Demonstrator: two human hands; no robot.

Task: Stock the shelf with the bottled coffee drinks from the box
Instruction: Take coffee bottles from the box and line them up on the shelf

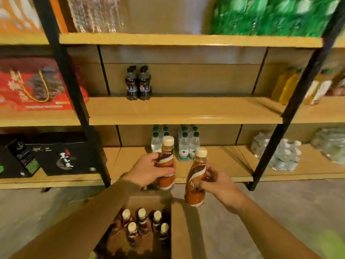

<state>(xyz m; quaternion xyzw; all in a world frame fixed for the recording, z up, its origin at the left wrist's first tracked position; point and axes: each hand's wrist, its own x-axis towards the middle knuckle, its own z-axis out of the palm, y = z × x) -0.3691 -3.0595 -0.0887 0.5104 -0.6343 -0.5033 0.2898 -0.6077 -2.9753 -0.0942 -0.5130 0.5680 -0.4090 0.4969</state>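
Each hand grasps one coffee bottle above the open box (179,230): left hand (147,170) wraps the left bottle (166,165), right hand (218,184) the right bottle (196,178).

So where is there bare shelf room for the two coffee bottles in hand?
The middle shelf is bare from the two dark soda bottles rightward to the black post. The lower shelf has bare strips either side of the green-capped water bottles, which crowd its centre.

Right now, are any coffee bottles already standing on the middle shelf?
No, the middle shelf holds only two dark soda bottles, standing near its back.
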